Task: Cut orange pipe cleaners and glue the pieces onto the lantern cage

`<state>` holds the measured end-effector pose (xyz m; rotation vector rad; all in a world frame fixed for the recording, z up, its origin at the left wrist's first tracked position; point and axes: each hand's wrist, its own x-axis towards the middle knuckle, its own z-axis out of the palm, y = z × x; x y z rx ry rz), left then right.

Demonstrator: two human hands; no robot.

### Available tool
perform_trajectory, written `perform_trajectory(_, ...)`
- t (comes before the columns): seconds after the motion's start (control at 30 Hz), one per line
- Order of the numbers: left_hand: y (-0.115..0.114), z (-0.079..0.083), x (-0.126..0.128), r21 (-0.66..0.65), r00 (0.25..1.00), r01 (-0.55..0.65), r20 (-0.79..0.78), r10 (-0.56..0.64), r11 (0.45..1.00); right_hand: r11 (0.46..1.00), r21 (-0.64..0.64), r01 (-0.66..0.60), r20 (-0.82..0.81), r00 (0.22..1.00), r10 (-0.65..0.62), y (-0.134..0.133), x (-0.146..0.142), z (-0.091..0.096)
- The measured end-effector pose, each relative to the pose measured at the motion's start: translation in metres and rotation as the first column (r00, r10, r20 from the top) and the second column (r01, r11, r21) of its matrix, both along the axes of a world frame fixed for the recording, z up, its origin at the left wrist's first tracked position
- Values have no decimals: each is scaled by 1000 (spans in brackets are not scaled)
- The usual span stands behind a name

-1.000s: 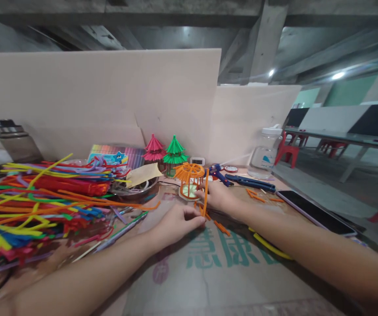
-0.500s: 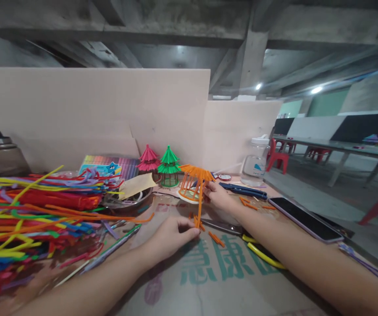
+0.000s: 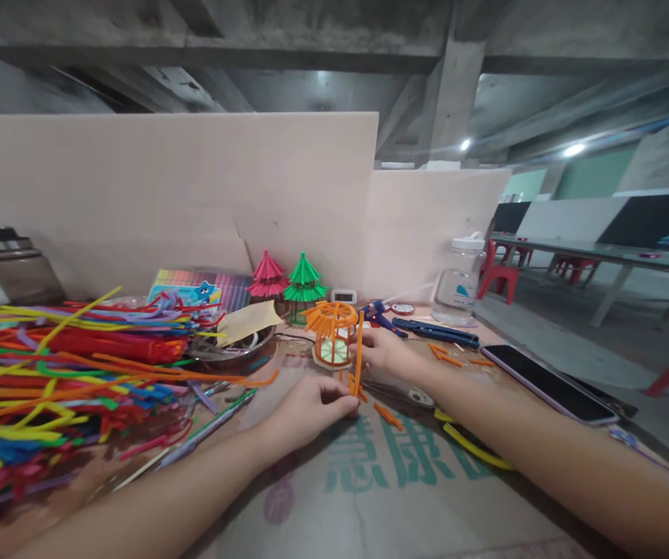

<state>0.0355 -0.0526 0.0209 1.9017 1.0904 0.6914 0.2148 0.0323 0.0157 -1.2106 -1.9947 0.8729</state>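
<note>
My left hand [image 3: 311, 407] rests on the cardboard mat and pinches the lower end of an orange pipe cleaner [image 3: 358, 353] that stands upright. My right hand [image 3: 389, 353] grips the same stem higher up, next to a small orange pipe-cleaner pavilion [image 3: 331, 330] on a round base. Short orange offcuts [image 3: 389, 415] lie on the mat just right of my left fingers. Behind the orange pavilion stand a pink one [image 3: 268, 276] and a green one [image 3: 304, 281].
A big heap of coloured pipe cleaners [image 3: 67, 365] fills the left. A metal bowl [image 3: 235, 349], a glue gun [image 3: 378, 314], blue cutters [image 3: 436, 332], a phone [image 3: 549, 382], a water jug [image 3: 456, 283] and yellow-handled pliers [image 3: 474, 450] lie around. Board walls [image 3: 165, 194] close the back.
The orange pavilion was lifted and tilted half a second ago and now sits upright on the mat again. Both hands keep hold of the orange stem.
</note>
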Motion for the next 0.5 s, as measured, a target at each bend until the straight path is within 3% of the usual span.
perform_trajectory(0.17,-1,2,1,-1,1000,1,-23,-1,1000,997,72,-33,111,993,24,-32,51,22)
perform_trajectory(0.23,0,1,1,-1,1000,-1,-22,1,1000,988,142,-52,336,942,1,-51,78,31)
perform_trajectory(0.3,0,0,0,-12,1000,-4,-12,3,1000,989,129,-73,505,863,-2,-68,101,36)
perform_trajectory(0.4,1,-1,0,-15,1000,-1,-9,1,1000,997,51,-60,625,781,15,-84,121,37)
perform_trajectory(0.5,1,-1,0,-37,1000,-6,-4,6,999,993,52,-108,657,753,47,-90,126,36)
